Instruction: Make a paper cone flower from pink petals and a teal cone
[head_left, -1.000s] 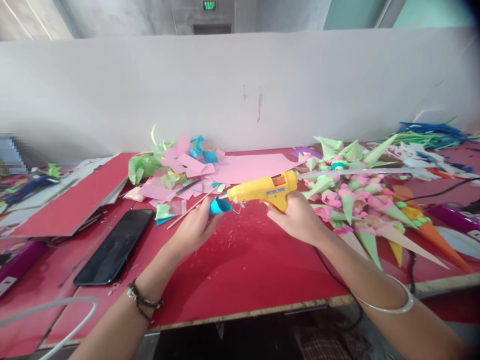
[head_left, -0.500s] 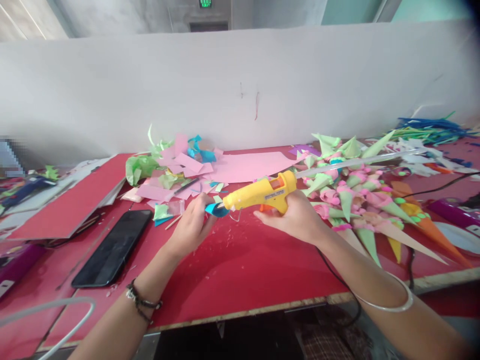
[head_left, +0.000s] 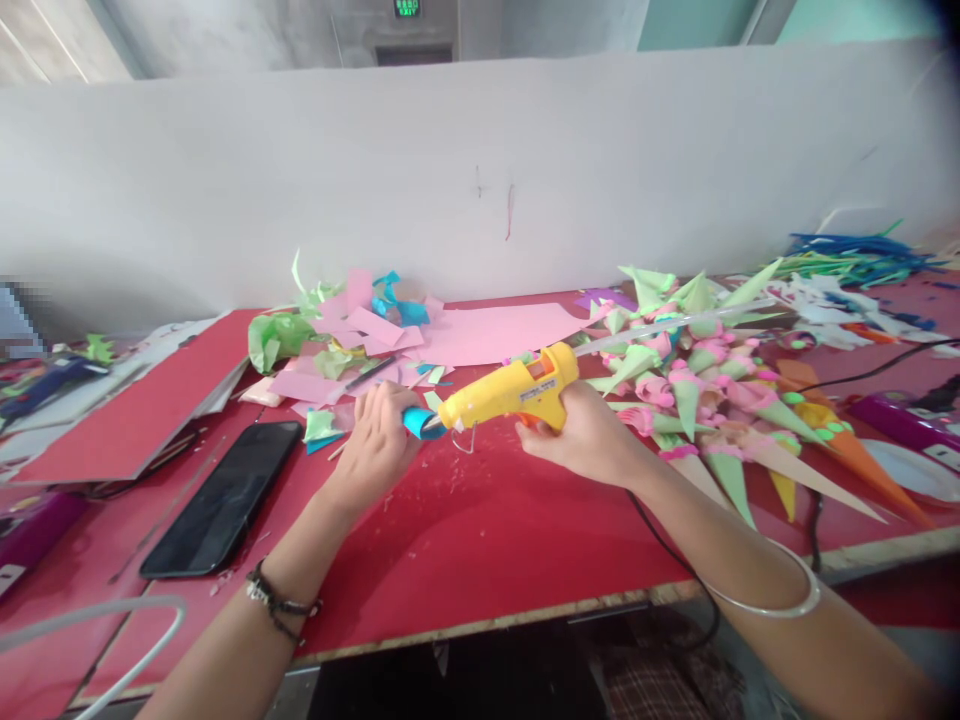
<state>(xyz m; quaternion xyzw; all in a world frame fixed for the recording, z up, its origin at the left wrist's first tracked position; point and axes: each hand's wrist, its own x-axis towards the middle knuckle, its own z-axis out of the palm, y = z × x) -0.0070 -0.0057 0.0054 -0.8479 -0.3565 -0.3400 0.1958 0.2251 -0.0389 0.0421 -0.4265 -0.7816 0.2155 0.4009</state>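
My right hand (head_left: 581,430) is closed around the handle of a yellow hot glue gun (head_left: 502,392), its fingers by the orange trigger. A long clear glue stick (head_left: 667,325) sticks out of the gun's back end. Between the fingers of my left hand (head_left: 382,435) is a rolled piece of blue paper (head_left: 422,423), its open end turned toward the gun. The nozzle tip sits at or just inside that opening; exactly how deep I cannot tell. Both hands are above the red table (head_left: 450,540).
At right lies a pile of paper cones with pink and green decorations (head_left: 705,390). Pink, green and blue paper scraps (head_left: 367,330) lie at back left. A black phone (head_left: 225,495) rests at left, near a red board (head_left: 142,400). The gun's black cord (head_left: 667,545) hangs over the front edge.
My left hand has turned, so its back shows more and the blue roll's opening faces the nozzle. The glue gun has shifted slightly left and its trigger is more covered by my fingers.
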